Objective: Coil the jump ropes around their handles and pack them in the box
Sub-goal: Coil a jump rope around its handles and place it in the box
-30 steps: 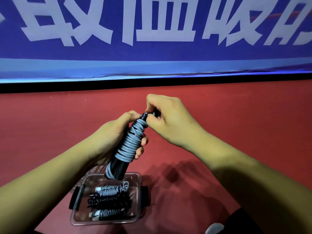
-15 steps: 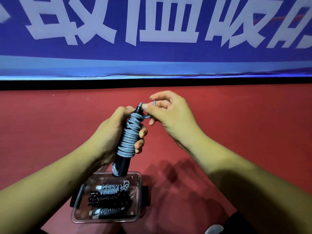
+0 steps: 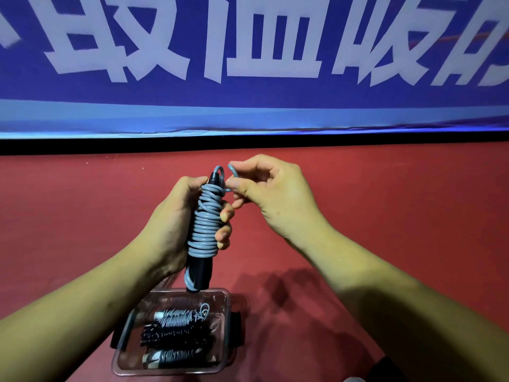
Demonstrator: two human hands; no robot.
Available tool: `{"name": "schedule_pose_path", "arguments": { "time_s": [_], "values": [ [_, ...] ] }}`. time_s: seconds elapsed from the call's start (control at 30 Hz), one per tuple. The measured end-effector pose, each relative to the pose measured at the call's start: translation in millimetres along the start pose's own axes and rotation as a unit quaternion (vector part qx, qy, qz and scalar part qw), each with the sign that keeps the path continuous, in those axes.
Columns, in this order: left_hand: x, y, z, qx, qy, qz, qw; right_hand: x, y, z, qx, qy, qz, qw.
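Gripping the coiled rope (image 3: 205,224) in my left hand (image 3: 168,224), fingers (image 3: 224,235) curled tight round the grey turns and the dark handles (image 3: 202,268) under them, bundle held roughly upright above the desk (image 3: 82,216). Risk one: the top turns look loose and crossed, so if this grip slackens they could slide off the handle tips and the coil unwinds. Lower turns sit neat and tight, less worry. A loop of rope hangs off the bottom end of the handles; may snag the box (image 3: 220,299) rim going in.

Box sits on the desk just below the bundle, clear plastic, open, lid not seen. Three coiled ropes (image 3: 176,334) already lie in it side by side, grey, black, grey. Space left looks small, mostly at the far side; a fourth bundle may ride on top or shove the others, can't tell if it fits flat.

Tail (image 3: 231,169) of the rope curls free at the top, just right of the handle tips. My right hand (image 3: 275,197) pinches it between thumb and forefinger, other fingers loosely bent, holding nothing else. Risk two: tail looks short and springy; if the pinch slips before it is tucked under a turn, it pops back and the last wraps loosen. Pulling too hard could drag the top turns over the tips instead.
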State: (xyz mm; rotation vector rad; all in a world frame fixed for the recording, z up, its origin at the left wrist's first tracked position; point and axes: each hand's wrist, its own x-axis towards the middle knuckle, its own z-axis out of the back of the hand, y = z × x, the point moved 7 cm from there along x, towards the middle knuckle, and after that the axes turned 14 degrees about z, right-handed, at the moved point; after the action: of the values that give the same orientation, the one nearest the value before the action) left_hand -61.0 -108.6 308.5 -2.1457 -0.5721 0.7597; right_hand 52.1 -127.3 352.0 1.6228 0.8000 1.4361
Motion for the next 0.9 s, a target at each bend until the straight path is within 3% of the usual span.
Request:
{"name": "schedule_pose_path", "arguments": {
  "time_s": [0.23, 0.57, 0.9],
  "values": [
    [0.5, 0.2, 7.7, 0.050, -0.018, 0.006, 0.999, 3.0, -6.5, -2.1, -0.076, 0.045, -0.005, 0.996],
    [6.1, 3.3, 14.3, 0.146, -0.052, 0.008, 0.988, -3.5, -23.2, 4.8, 0.013, 0.082, -0.151, 0.985],
    [9.8, 12.6, 17.7, 0.156, -0.017, 0.040, 0.987, -4.9, -23.9, 5.9, -0.018, 0.094, -0.142, 0.985]
  ]
}}
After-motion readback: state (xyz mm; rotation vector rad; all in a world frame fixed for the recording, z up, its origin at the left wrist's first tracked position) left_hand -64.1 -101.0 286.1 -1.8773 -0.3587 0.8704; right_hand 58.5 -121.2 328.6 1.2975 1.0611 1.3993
